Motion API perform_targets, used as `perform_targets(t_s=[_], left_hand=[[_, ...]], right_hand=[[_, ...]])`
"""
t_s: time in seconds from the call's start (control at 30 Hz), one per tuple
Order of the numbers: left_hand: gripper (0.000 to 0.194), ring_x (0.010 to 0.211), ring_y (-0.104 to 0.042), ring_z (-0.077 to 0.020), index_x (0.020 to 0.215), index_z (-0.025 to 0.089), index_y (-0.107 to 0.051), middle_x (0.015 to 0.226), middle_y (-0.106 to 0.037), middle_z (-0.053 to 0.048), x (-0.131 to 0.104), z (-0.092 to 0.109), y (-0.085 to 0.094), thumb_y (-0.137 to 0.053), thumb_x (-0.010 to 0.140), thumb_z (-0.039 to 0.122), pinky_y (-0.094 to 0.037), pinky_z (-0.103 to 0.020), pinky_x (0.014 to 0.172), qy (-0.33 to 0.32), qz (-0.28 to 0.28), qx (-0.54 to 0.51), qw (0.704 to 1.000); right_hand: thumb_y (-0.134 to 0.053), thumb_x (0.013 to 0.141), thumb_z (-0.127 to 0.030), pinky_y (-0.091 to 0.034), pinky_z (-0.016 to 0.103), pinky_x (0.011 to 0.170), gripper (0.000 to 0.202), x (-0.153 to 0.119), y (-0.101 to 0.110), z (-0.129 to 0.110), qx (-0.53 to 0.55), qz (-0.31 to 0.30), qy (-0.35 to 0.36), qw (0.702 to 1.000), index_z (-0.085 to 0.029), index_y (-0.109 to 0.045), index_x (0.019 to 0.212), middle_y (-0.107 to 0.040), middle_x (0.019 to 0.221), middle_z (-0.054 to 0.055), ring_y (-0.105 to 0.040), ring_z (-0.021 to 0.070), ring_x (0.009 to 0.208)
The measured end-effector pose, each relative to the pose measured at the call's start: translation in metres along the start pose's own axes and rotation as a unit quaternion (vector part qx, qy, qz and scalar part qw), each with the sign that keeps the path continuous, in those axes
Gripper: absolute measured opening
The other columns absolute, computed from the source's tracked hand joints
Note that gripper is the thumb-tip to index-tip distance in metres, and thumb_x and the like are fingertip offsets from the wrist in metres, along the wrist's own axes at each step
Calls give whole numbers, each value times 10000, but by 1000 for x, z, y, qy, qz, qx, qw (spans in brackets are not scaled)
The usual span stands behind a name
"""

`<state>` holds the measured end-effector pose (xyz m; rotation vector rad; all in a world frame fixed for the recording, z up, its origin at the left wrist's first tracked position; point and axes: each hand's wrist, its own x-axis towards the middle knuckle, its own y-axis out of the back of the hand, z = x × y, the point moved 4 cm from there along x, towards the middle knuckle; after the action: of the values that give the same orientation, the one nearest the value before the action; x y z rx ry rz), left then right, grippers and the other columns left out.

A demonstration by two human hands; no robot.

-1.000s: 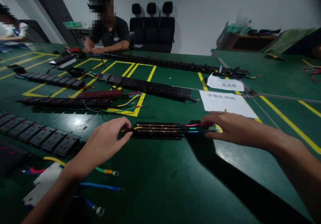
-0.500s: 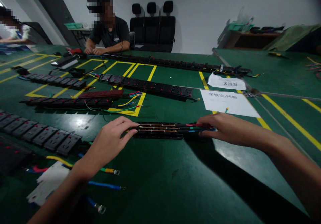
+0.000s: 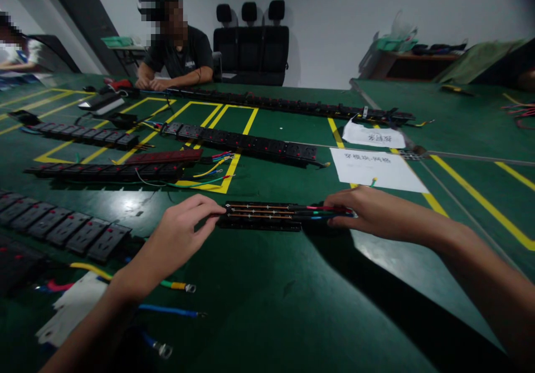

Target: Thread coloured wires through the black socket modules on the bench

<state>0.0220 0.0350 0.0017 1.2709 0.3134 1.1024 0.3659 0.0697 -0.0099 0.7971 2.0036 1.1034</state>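
A short black strip [image 3: 259, 226] with several copper-coloured bars along its top lies on the green table in front of me. The fingertips of my left hand [image 3: 188, 222] touch the left ends of the bars, with thumb and index finger slightly apart. At the strip's right end, red, green and blue wires [image 3: 320, 214] come out of black sleeves. My right hand [image 3: 353, 208] is closed round these wires, palm down, and hides part of them.
Black socket strips [image 3: 62, 222] lie at the left and further back. Lugged cables [image 3: 171, 310] and a white piece [image 3: 71, 311] lie near my left forearm. Paper sheets [image 3: 378, 172] are beyond my right hand. A person [image 3: 178, 55] sits across the table.
The thumb of my left hand has drawn down, away from the bar ends, while the index finger stays at them. The view has shifted slightly; my right hand keeps its grip.
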Motion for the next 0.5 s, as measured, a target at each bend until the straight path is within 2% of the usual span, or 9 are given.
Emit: perform_targets(t_s=[0.23,0.4,0.5], left_hand=[[268,923,-713,-198,1060,195,-745,1063,-741,-79,1,2,-2,-495,1002,273,-608,-363,866,20,16,-15,1000],[285,922,-707,-217,1050,212,-743,1054,-741,-69,3,3,1,-480,1000,313,-601,-391,867,52,23,-5,998],[282,925,-699,-228,1037,200,-708,1016,-734,-65,4,2,3,-469,1005,346,-589,-402,870,78,22,-5,997]], right_hand=[[-527,971,-365,-415,314,662,227,1,0,0,13,-3,1,1000,-236,-706,1027,-717,891,36,-643,184,750],[-526,970,-436,-398,309,659,280,2,9,2,23,68,-36,997,-228,-636,1123,-700,856,34,-632,198,750],[-485,990,-436,-387,296,637,268,1,10,-1,50,59,-30,997,-223,-626,1070,-681,777,16,-614,178,692]])
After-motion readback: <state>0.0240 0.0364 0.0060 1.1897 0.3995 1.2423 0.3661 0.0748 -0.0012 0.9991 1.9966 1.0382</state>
